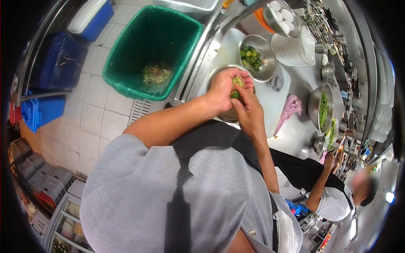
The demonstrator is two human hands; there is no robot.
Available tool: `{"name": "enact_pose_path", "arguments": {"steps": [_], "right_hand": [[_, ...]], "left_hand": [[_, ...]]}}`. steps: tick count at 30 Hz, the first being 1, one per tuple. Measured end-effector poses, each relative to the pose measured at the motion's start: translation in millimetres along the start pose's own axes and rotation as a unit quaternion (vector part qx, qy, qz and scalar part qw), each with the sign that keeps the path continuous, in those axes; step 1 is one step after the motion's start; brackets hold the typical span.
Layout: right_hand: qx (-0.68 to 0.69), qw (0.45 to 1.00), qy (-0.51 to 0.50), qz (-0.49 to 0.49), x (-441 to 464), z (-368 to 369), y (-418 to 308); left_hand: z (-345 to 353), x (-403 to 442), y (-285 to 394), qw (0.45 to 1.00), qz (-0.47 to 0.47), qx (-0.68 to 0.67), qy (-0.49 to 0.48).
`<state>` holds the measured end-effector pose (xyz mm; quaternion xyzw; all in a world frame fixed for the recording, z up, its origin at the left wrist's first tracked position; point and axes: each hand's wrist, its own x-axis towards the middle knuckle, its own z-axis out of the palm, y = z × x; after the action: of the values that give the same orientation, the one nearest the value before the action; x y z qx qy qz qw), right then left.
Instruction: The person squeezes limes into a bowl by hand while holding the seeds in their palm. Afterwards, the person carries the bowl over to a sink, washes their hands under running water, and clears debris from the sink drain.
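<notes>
My left hand [221, 86] is cupped over a metal bowl [228, 116], its fingers curled. A small green lime [235, 94] lies against its palm, close to the right thumb. Pale-green bits [238, 81] show between the left fingers; I cannot make out exactly what they are. My right hand [252, 107] reaches in from the right with fingertips and thumb closed around the lime and the bits. My hands hide much of the bowl below. Just beyond them, a second metal bowl [269, 71] holds several small green limes [251, 57].
A green-lined bin [122, 63] with scraps stands left of the steel counter. On the counter are a pink cloth [290, 109], a bowl of green beans [324, 107], stacked white plates [297, 48] and a bowl of eggs [283, 19]. A co-worker [333, 198] stands at right.
</notes>
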<state>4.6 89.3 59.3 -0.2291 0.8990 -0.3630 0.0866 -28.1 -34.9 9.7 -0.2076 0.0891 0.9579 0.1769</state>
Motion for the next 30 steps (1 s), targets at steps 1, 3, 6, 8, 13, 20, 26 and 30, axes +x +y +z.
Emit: {"name": "enact_pose_path", "arguments": {"steps": [1,3,6,8,13,20,26,30], "right_hand": [[-0.017,1.0,-0.002,-0.022,2,-3,-1],[0.074,0.995,0.061,0.017,3,-2,-3],[0.154,0.983,0.094,0.042,10,-16,-5],[0.155,0.982,0.094,0.052,12,-30,-8],[-0.013,0.997,0.071,0.006,17,-23,0],[-0.091,0.99,0.103,-0.023,30,-8,12],[-0.117,0.986,0.119,0.01,39,-1,23],[-0.175,0.973,0.147,-0.041,44,1,23]], "left_hand": [[-2,1,-2,1.0,0.001,-0.005,-0.011],[-4,4,-3,0.998,-0.001,-0.033,-0.049],[-4,2,1,0.999,0.009,-0.041,-0.035],[0,-4,2,0.998,0.009,-0.04,-0.044],[-7,3,-3,0.998,0.016,-0.028,-0.059],[-7,3,-3,0.999,0.005,-0.026,-0.024],[-5,1,-4,0.999,0.017,-0.042,-0.006],[-4,1,-5,0.999,0.02,-0.043,-0.011]]}}
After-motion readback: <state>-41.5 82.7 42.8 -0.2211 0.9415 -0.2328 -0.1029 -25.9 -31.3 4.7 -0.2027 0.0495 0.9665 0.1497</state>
